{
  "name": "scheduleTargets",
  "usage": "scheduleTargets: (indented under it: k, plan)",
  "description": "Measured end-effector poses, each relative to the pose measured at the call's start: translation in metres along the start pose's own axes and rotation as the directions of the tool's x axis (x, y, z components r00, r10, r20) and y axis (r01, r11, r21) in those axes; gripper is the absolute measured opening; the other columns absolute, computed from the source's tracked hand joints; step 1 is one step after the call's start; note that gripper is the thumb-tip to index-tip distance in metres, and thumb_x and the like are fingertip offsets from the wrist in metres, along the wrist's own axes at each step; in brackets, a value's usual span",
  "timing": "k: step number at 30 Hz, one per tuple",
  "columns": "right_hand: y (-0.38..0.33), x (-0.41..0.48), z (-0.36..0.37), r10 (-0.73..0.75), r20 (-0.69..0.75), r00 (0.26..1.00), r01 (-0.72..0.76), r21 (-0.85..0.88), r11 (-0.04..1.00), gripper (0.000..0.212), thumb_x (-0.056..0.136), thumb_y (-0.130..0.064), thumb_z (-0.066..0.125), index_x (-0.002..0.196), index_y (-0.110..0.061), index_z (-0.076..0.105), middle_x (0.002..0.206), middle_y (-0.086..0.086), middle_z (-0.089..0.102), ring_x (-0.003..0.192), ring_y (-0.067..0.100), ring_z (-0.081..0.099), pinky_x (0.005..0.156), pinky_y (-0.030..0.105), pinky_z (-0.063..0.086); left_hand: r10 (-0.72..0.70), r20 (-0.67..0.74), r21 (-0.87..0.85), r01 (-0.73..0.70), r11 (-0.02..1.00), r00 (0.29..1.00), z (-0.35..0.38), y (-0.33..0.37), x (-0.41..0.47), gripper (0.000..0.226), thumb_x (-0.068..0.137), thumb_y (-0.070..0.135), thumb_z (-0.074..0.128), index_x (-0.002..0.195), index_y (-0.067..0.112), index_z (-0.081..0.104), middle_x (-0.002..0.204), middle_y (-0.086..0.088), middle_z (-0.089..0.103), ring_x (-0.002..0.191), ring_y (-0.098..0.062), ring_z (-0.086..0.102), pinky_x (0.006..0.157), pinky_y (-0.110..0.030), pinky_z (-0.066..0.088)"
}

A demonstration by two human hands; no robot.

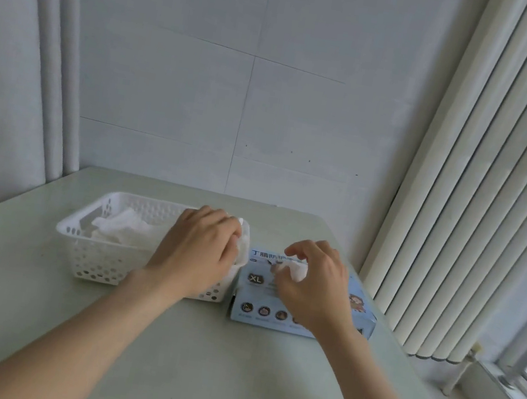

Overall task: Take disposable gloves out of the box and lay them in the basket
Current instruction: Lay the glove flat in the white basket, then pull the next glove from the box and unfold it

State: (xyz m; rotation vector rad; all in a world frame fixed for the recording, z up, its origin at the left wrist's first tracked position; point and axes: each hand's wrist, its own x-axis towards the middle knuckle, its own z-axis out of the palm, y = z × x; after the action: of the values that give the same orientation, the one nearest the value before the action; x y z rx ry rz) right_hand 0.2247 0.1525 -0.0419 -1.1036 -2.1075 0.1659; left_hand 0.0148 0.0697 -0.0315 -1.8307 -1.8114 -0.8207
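Your forearms point(86, 326) are reaching across the bench point(192, 381) toward the two containers. Your left hand point(198, 251) is hovering over the right end of the basket point(100, 265), fingers point(215, 221) curled round a white glove point(240, 247) that is draping at the rim and touching it. Your right hand point(315, 278) is sitting over the top of the box point(254, 304), fingers point(297, 248) pinching a second glove point(297, 270) that is poking up from the opening. That box is lying just beside the basket, on its right. A pile of gloves point(122, 229) is lying inside the basket, toward its left and middle.

You look to be working mid-task: one glove going in, the next coming out. The next move is calling for you to release the white glove flat onto the pile, then draw the second glove straight up so it is not dragging extras out or lifting the light box. Cannot tell how many are remaining inside.
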Motion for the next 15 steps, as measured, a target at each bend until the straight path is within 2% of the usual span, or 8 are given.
scheduleTargets:
  k: [2, 4, 6, 9, 12, 15]
  plan:
    - [0.01, -0.007, -0.006, 0.045, -0.002, 0.999, -0.045, 0.033, 0.998, 0.041, 0.079, -0.045, 0.06, 0.116, -0.032, 0.069, 0.107, -0.011, 0.058, 0.103, 0.015, 0.055, 0.092, 0.035, 0.045, 0.059, -0.046, 0.004, -0.058, 0.998, 0.997, 0.011, 0.018, -0.003, 0.031, 0.1, 0.026, 0.039, 0.099, 0.019, 0.069, 0.099, 0.006, 0.068, 0.097, -0.019, 0.06, 0.092, -0.04, 0.048]
    - [0.016, -0.011, -0.008, 0.056, 0.024, 0.998, -0.058, 0.073, 0.996, 0.043, 0.078, -0.049, 0.061, 0.117, -0.034, 0.07, 0.105, -0.013, 0.056, 0.097, 0.014, 0.059, 0.086, 0.034, 0.052, 0.087, -0.059, 0.011, -0.086, 0.996, 0.994, 0.021, 0.033, -0.005, 0.032, 0.099, 0.027, 0.038, 0.1, 0.019, 0.069, 0.099, 0.006, 0.067, 0.1, -0.019, 0.06, 0.097, -0.039, 0.045]
    - [0.02, -0.011, -0.005, 0.059, 0.018, 0.998, -0.06, 0.09, 0.994, 0.029, 0.086, -0.041, 0.069, 0.112, -0.033, 0.075, 0.102, -0.013, 0.058, 0.089, 0.011, 0.061, 0.078, 0.034, 0.057, 0.114, -0.046, 0.044, -0.112, 0.993, 0.992, 0.033, 0.043, -0.008, 0.033, 0.101, 0.028, 0.038, 0.102, 0.02, 0.07, 0.1, 0.007, 0.068, 0.103, -0.019, 0.062, 0.103, -0.038, 0.041]
    - [0.023, -0.008, 0.001, 0.048, -0.028, 0.998, -0.047, 0.058, 0.997, 0.014, 0.094, -0.034, 0.073, 0.104, -0.027, 0.079, 0.096, -0.009, 0.063, 0.081, 0.01, 0.062, 0.072, 0.033, 0.057, 0.154, -0.004, 0.139, -0.152, 0.979, 0.988, 0.045, 0.052, -0.014, 0.031, 0.102, 0.029, 0.041, 0.102, 0.021, 0.071, 0.1, 0.007, 0.071, 0.102, -0.019, 0.064, 0.111, -0.044, 0.038]
    - [0.026, -0.006, 0.008, 0.032, -0.054, 0.998, -0.029, 0.052, 0.998, 0.012, 0.098, -0.031, 0.071, 0.101, -0.023, 0.079, 0.097, -0.005, 0.065, 0.081, 0.014, 0.065, 0.072, 0.032, 0.056, 0.143, 0.008, 0.186, -0.142, 0.972, 0.99, 0.049, 0.058, -0.019, 0.03, 0.104, 0.029, 0.04, 0.094, 0.022, 0.068, 0.09, 0.007, 0.07, 0.091, -0.021, 0.064, 0.108, -0.047, 0.038]
    - [0.027, -0.004, 0.012, 0.028, -0.168, 0.985, -0.006, 0.133, 0.991, 0.01, 0.098, -0.026, 0.072, 0.098, -0.026, 0.082, 0.095, -0.007, 0.067, 0.077, 0.009, 0.062, 0.07, 0.023, 0.048, 0.114, 0.012, 0.198, -0.114, 0.973, 0.993, 0.052, 0.064, -0.022, 0.033, 0.105, 0.031, 0.038, 0.093, 0.022, 0.068, 0.089, 0.006, 0.069, 0.089, -0.022, 0.062, 0.101, -0.045, 0.041]
